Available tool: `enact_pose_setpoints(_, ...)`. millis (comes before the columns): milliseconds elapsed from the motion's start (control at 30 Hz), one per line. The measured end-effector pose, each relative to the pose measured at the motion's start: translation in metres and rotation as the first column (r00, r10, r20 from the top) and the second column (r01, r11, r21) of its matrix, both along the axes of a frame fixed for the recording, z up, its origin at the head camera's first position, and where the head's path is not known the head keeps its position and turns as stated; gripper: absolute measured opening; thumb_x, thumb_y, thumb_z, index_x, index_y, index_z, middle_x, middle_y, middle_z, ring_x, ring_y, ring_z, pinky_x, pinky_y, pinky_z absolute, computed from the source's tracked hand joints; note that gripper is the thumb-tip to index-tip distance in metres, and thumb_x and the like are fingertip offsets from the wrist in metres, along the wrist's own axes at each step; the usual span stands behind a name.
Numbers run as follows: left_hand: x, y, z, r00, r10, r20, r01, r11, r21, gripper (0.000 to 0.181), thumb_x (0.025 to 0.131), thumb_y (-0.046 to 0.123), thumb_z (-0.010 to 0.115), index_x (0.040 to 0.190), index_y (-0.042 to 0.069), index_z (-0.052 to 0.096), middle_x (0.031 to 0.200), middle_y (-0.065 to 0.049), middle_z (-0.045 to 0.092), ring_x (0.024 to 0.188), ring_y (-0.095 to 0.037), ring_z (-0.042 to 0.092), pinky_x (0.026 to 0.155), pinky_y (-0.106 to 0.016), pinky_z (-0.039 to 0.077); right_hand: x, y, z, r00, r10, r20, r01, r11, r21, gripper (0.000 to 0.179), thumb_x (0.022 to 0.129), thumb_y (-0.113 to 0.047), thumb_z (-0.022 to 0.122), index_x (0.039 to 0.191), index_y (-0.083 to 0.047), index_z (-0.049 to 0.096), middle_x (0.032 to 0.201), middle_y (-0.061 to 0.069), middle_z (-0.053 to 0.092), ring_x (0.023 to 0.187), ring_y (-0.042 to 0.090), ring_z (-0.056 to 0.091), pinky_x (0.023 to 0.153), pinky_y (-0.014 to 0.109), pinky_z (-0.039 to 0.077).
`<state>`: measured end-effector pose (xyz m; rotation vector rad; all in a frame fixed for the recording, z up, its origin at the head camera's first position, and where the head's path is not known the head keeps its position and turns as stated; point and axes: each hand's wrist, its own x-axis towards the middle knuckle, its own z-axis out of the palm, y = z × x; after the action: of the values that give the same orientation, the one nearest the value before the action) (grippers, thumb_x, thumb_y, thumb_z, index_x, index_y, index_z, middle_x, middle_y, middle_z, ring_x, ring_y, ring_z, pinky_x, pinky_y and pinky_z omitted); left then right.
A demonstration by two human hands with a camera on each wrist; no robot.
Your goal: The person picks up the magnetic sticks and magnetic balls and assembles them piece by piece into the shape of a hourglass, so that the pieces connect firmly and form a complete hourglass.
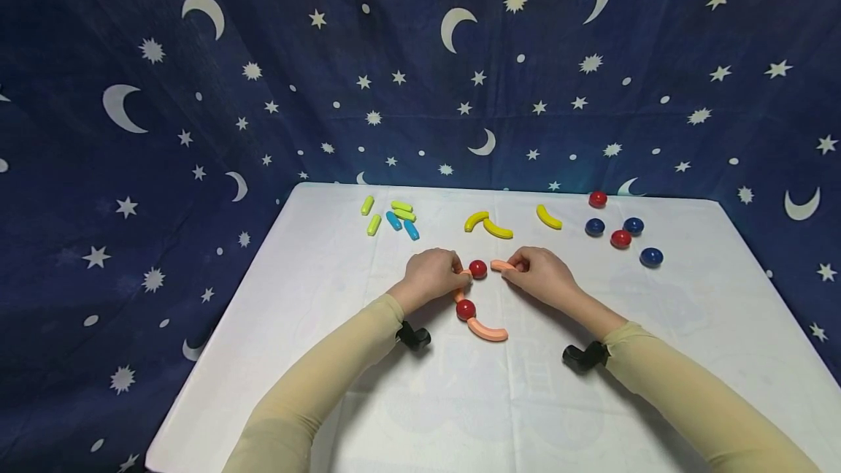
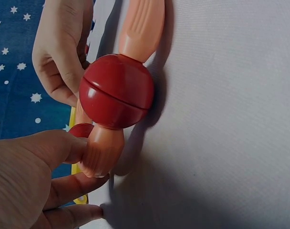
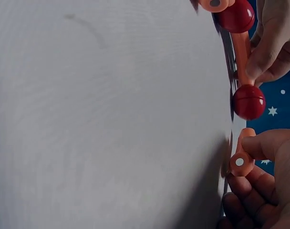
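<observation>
My left hand (image 1: pixel 434 274) pinches a curved orange stick (image 2: pixel 103 151) between thumb and fingers. One red ball (image 1: pixel 466 309) sits at the stick's near end, and a second red ball (image 1: pixel 478 269) at its far end. From the nearer ball another curved orange stick (image 1: pixel 488 331) runs off to the right, touching it. Across a small gap from the far ball, my right hand (image 1: pixel 542 277) holds a third orange stick (image 3: pixel 246 143) by thumb and fingertips. A pale round spot (image 3: pixel 239 162) marks that stick's end face.
Along the back of the white table (image 1: pixel 420 414) lie several green sticks (image 1: pixel 374 225), two blue sticks (image 1: pixel 411 230) and three curved yellow sticks (image 1: pixel 498 229). At the back right are dark blue balls (image 1: pixel 652 258) and red balls (image 1: pixel 620 239). A starry cloth (image 1: pixel 394 42) hangs behind.
</observation>
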<state>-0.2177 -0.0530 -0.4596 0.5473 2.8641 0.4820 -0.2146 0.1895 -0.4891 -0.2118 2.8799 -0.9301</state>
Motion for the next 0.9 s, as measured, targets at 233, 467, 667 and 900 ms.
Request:
enact_pose_setpoints(233, 0.0, -0.0002, -0.0002, 1.0, 0.005, 0.007, -0.005, 1.0, 0.0, 0.023, 0.092, 0.041, 0.071, 0.086, 0.019, 0.072, 0.068, 0.007, 0.06, 0.066, -0.012, 0.055, 0.056, -0.029, 0.042, -0.0009, -0.0072, -0.0006, 1.0, -0.006, 0.006, 0.007, 1.0, -0.002, 0.026, 0.089, -0.033, 0.077, 0.098, -0.01, 0.071, 0.079, 0.003, 0.06, 0.076, 0.023, 0.053, 0.066, 0.035, 0.042)
enact_pose_setpoints(467, -0.0007, 0.0001, -0.0008, 1.0, 0.008, 0.004, -0.008, 1.0, -0.001, 0.023, 0.092, 0.041, 0.071, 0.086, 0.019, 0.072, 0.07, 0.008, 0.061, 0.067, -0.011, 0.055, 0.057, -0.03, 0.042, -0.0009, -0.0087, -0.0002, 1.0, 0.003, -0.006, -0.003, 1.0, -0.007, 0.025, 0.089, -0.033, 0.077, 0.099, -0.01, 0.072, 0.08, 0.003, 0.06, 0.077, 0.022, 0.053, 0.066, 0.035, 0.042)
enact_pose_setpoints(667, -0.0002, -0.0001, 0.0001, 1.0, 0.008, 0.003, -0.008, 1.0, -0.005, 0.023, 0.092, 0.041, 0.072, 0.086, 0.018, 0.071, 0.069, 0.007, 0.06, 0.067, -0.012, 0.055, 0.056, -0.029, 0.042, -0.0008, -0.0089, -0.0013, 1.0, 0.007, -0.02, -0.007, 1.0, 0.002, 0.025, 0.09, -0.032, 0.077, 0.1, -0.01, 0.072, 0.08, 0.003, 0.06, 0.077, 0.022, 0.052, 0.067, 0.035, 0.041)
enact_pose_setpoints(900, -0.0005, 0.0, -0.0009, 1.0, 0.011, 0.005, -0.011, 1.0, 0.0, 0.023, 0.091, 0.04, 0.072, 0.082, 0.019, 0.069, 0.068, 0.007, 0.06, 0.066, -0.012, 0.055, 0.055, -0.029, 0.041, -0.0014, -0.0059, -0.004, 0.999, 0.048, -0.025, -0.048, 0.999, 0.005, 0.029, 0.089, -0.03, 0.078, 0.109, -0.01, 0.074, 0.087, 0.003, 0.062, 0.083, 0.023, 0.053, 0.07, 0.036, 0.043)
